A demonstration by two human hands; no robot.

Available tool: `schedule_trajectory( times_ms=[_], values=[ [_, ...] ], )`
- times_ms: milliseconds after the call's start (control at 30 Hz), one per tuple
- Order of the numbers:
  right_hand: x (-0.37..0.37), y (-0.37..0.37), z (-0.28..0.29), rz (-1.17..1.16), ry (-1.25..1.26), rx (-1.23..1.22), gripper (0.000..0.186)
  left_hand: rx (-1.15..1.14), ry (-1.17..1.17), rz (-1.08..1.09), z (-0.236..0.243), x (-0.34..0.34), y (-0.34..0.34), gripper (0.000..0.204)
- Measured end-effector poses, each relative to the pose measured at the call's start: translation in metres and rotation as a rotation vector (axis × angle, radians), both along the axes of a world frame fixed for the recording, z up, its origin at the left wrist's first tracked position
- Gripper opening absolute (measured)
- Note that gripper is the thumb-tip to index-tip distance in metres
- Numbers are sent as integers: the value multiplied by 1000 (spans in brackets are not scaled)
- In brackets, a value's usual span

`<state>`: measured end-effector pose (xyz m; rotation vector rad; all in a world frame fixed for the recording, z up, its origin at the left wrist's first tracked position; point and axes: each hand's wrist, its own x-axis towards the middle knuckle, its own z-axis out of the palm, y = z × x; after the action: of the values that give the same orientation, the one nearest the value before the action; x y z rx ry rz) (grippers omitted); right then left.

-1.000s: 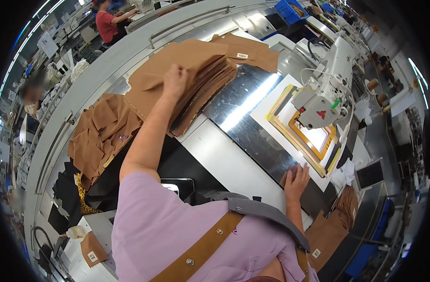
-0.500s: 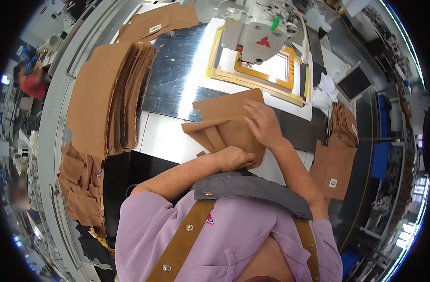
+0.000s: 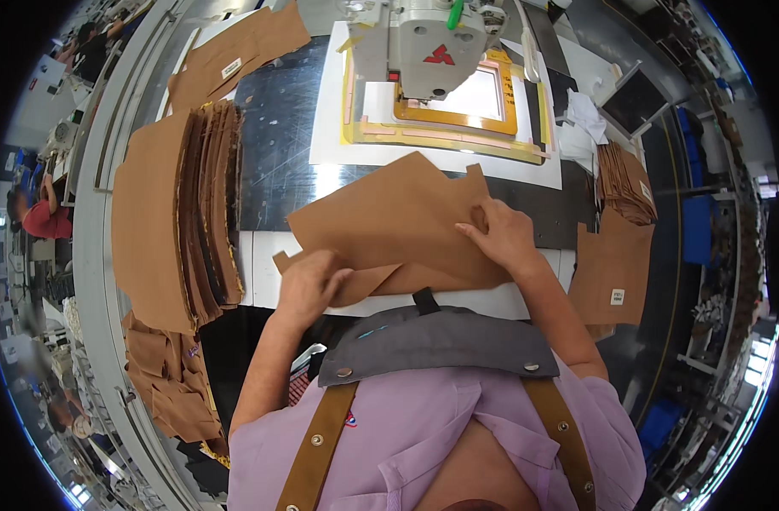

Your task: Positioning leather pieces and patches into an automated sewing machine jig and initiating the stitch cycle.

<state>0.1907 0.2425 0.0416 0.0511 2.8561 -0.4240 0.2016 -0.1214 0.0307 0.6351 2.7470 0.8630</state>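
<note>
A flat brown cut piece [image 3: 381, 213], partly folded along its near edge, lies in front of me on the metal table [image 3: 266, 196]. My left hand [image 3: 317, 281] is closed on its left front edge. My right hand [image 3: 500, 230] grips its right side, fingers curled at the notched upper corner. Just beyond the piece is a white board [image 3: 326, 136] with a yellow-orange frame [image 3: 509, 98] under the head of a white sewing machine [image 3: 436, 47].
A thick stack of brown pieces [image 3: 147, 221] stands at left, with crumpled ones [image 3: 164, 383] nearer. More brown pieces lie at back left [image 3: 211, 64] and right [image 3: 611, 268]. A dark screen [image 3: 632, 98] is at back right. A person in red [image 3: 45, 217] works at far left.
My left hand left the stack and came to the brown piece, then moved left along it. The piece is spread flatter and wider. My view has turned toward the machine.
</note>
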Motion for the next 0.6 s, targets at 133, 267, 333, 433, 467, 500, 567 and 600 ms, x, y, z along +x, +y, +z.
schedule_trajectory(
  times_ms=[133, 267, 333, 433, 467, 500, 567, 600],
  values=[
    [2, 10, -6, -47, 197, 22, 55, -47, 244, 242, -21, -32, -6, 45],
    [-26, -4, -46, 59, 651, -48, 49, -22, 316, 254, -48, -58, 5, 40],
    [-34, -13, -56, 50, 570, -85, 46, 103, 185, 197, -49, -66, 10, 19],
    [-35, -10, -47, 43, 363, -261, 45, 438, -97, 217, -58, -76, 18, 19],
    [-35, -7, -45, 28, 369, -260, 45, 467, -187, 240, -63, -81, 18, 22],
    [-33, -2, -45, 0, 279, -335, 41, 463, -194, 215, -55, -87, 25, 22],
    [-27, 8, -37, -41, 189, -409, 37, 606, -155, 169, -22, -98, 43, 23],
    [-21, 12, -25, -192, 201, -613, 33, 649, -13, 97, -7, -105, 51, 25]
  ],
)
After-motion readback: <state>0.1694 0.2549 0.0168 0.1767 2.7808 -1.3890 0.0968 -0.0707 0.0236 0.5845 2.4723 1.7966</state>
